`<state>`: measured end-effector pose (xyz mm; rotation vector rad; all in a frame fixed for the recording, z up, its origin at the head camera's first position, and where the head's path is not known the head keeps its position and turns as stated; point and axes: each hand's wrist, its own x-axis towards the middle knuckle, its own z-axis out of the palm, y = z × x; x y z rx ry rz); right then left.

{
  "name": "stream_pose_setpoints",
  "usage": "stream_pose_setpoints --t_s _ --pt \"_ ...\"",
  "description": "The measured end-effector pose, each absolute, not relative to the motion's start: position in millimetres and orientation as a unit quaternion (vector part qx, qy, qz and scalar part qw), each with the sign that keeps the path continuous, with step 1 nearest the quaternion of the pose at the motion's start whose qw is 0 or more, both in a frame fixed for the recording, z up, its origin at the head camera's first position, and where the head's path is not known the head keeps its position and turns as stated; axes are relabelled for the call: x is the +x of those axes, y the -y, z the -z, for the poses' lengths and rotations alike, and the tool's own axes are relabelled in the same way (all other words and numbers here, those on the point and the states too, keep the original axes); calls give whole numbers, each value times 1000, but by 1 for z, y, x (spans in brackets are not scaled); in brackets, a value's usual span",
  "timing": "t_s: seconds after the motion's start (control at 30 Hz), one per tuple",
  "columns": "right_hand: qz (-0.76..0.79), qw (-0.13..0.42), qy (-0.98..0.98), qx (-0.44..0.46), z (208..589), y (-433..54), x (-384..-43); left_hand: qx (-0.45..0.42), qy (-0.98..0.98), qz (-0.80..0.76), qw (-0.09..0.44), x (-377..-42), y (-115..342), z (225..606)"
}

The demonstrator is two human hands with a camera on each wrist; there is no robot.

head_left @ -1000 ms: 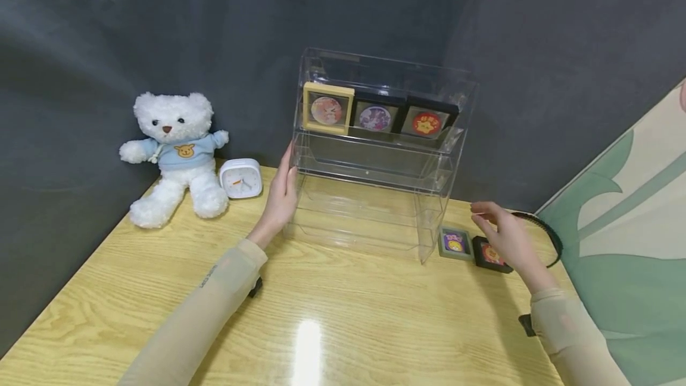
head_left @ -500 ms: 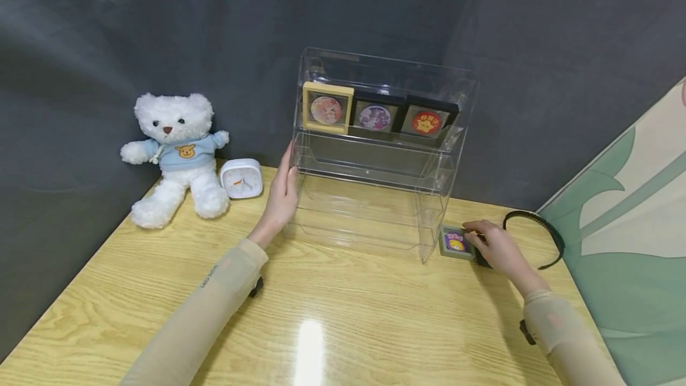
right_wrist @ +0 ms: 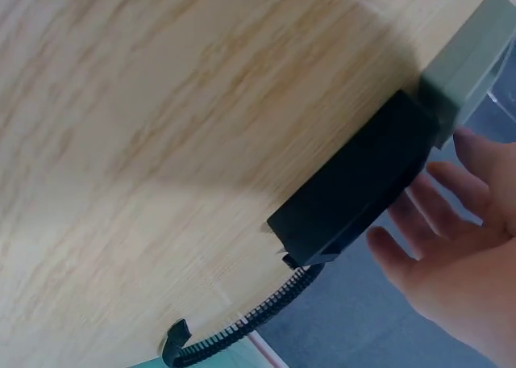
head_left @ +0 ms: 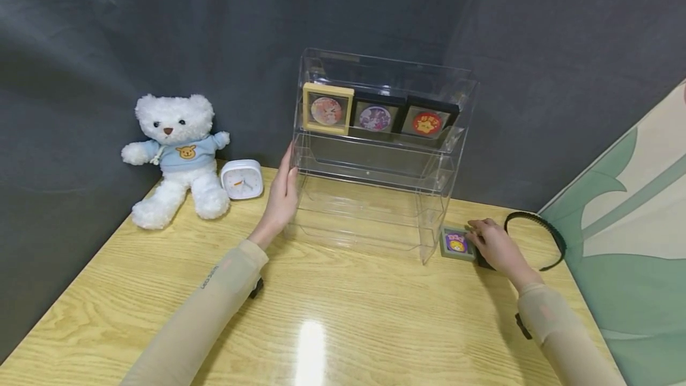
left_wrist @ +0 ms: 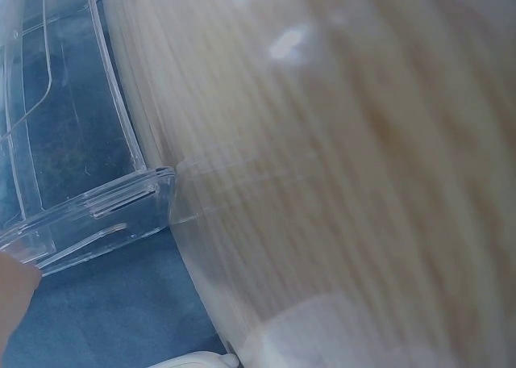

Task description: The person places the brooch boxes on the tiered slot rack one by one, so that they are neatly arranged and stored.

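Observation:
A clear acrylic tiered display rack (head_left: pixel 370 180) stands on the table. My left hand (head_left: pixel 281 195) rests against its left side with the fingers fairly straight; in the left wrist view only a fingertip (left_wrist: pixel 14 291) shows beside the rack's edge. My right hand (head_left: pixel 497 249) is over a black square badge frame (right_wrist: pixel 355 182) lying flat right of the rack. Its fingers are loosely bent at the black frame, and the thumb is near the adjoining grey-green badge frame (head_left: pixel 457 244). In the head view the hand covers most of the black frame.
On the top tier stand a yellow frame (head_left: pixel 328 108) and two black frames (head_left: pixel 376 113). A white teddy bear (head_left: pixel 179 156) and a white clock (head_left: pixel 242 179) are at the left. A black toothed headband (head_left: pixel 552 234) lies by the right wall.
My right hand has come down and slightly left onto the black frame, staying there over the last half second. The left hand has kept its place at the rack.

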<state>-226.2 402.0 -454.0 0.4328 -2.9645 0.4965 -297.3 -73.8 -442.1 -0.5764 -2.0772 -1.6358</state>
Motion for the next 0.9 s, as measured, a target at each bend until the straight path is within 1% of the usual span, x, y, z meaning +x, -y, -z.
stream_pose_setpoints --t_s 0.1,0.33,0.9 --pt "-160 46 975 149 455 -402 -228 -206 753 587 215 -297 74 442" --pt "-159 72 974 145 459 -401 -233 -212 751 585 221 -297 75 443" --pt "-172 96 973 119 461 -397 -234 -212 752 585 217 -297 74 443"
